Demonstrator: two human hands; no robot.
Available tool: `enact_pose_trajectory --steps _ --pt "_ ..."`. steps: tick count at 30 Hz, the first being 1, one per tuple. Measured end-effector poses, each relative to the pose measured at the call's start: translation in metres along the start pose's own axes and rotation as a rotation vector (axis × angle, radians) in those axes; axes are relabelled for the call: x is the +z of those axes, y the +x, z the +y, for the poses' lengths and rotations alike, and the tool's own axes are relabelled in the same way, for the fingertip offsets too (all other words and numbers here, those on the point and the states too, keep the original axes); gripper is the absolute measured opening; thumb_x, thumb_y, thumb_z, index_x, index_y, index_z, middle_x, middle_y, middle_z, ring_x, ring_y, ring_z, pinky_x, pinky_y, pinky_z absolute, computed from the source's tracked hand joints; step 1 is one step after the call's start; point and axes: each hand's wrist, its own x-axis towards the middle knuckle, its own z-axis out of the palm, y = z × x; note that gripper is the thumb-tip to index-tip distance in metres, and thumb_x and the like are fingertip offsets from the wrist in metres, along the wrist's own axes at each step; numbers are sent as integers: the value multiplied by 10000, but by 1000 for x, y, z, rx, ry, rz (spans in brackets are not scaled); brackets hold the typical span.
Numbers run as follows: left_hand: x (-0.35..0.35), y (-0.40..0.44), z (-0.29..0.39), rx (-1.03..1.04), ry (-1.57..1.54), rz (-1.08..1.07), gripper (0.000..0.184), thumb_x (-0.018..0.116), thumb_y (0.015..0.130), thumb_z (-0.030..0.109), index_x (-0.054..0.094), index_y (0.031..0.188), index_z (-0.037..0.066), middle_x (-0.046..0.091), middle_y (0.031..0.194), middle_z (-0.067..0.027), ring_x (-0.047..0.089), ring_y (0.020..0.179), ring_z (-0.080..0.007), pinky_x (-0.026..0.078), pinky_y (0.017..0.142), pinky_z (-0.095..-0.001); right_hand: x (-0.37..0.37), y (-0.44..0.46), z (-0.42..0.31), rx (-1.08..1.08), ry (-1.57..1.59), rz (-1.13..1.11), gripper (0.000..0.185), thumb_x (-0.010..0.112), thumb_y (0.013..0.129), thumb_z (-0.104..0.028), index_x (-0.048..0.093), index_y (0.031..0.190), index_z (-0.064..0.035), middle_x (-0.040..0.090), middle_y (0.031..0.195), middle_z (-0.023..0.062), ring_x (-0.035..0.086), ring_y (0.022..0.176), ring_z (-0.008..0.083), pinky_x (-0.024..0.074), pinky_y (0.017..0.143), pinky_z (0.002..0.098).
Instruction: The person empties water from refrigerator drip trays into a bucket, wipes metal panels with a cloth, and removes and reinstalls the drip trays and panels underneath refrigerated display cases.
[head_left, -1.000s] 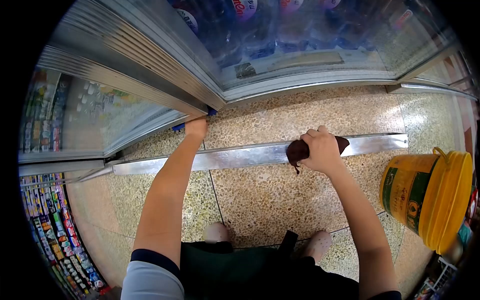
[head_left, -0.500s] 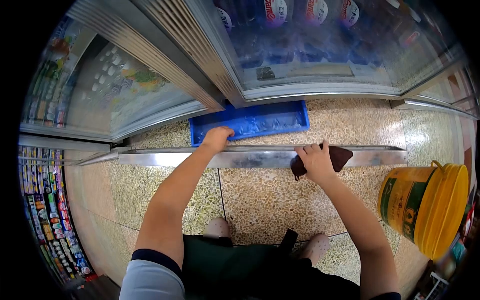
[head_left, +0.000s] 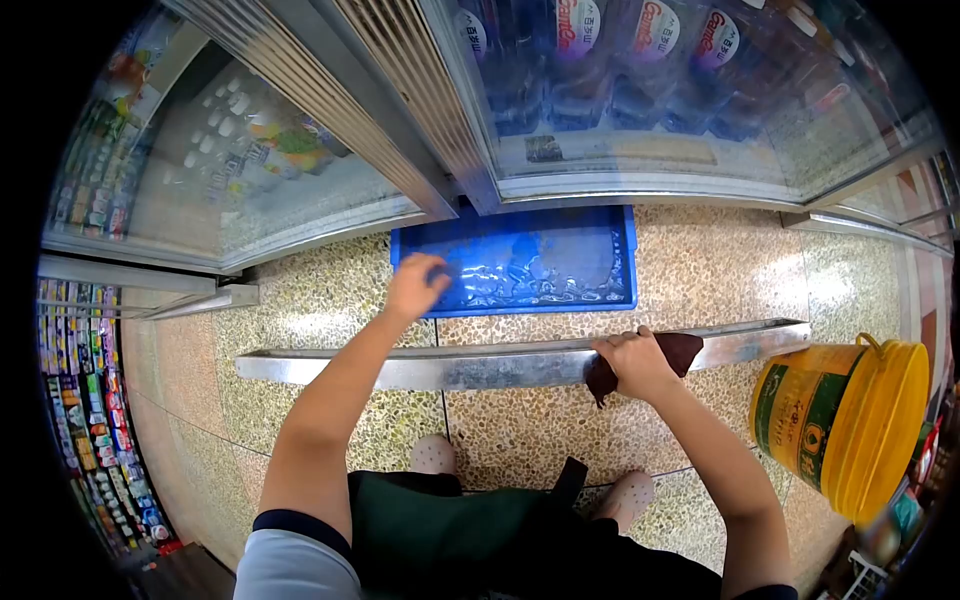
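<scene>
My right hand [head_left: 632, 362] is closed around a dark red cloth [head_left: 680, 352], pressed over a long metal trim strip [head_left: 490, 372]. The strip lies crosswise in front of my feet. My left hand [head_left: 412, 288] is over the left end of a shallow blue tray [head_left: 634, 262]; its thumb and fingers are curved but apart, with nothing visible between them. Shiny wet-looking patches show on the tray's floor. The tray's far edge sits up against the base of the glass-door fridge [head_left: 620, 188].
A yellow bucket [head_left: 815, 410] stands on the speckled floor at the right. Bottles [head_left: 655, 35] show behind the glass above. Shelves of small packaged goods [head_left: 95, 430] line the left side. My feet, in light clogs [head_left: 433, 455], are close below the strip.
The metal strip and the right hand with the cloth have come nearer to me. The blue tray has moved out from the fridge and shows more of its inside. My left hand is off its edge.
</scene>
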Motion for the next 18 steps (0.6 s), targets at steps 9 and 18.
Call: enact_pose_trajectory --steps 9,18 --pt "37 -35 -124 -842 -360 -10 369 520 837 362 551 1040 55 573 823 -62 559 729 -168 465 602 -317 -48 -8 -14 54 251 -71 739 740 587 -251 398 1234 -151 397 1254 126 319 1218 260 197 983 573" --pt "39 -23 -119 -679 -425 47 159 554 835 229 498 757 102 480 619 6 453 505 -92 367 412 -267 -20 47 63 660 504 400 550 594 764 -348 418 1190 -48 493 1148 207 513 1021 326 390 878 429"
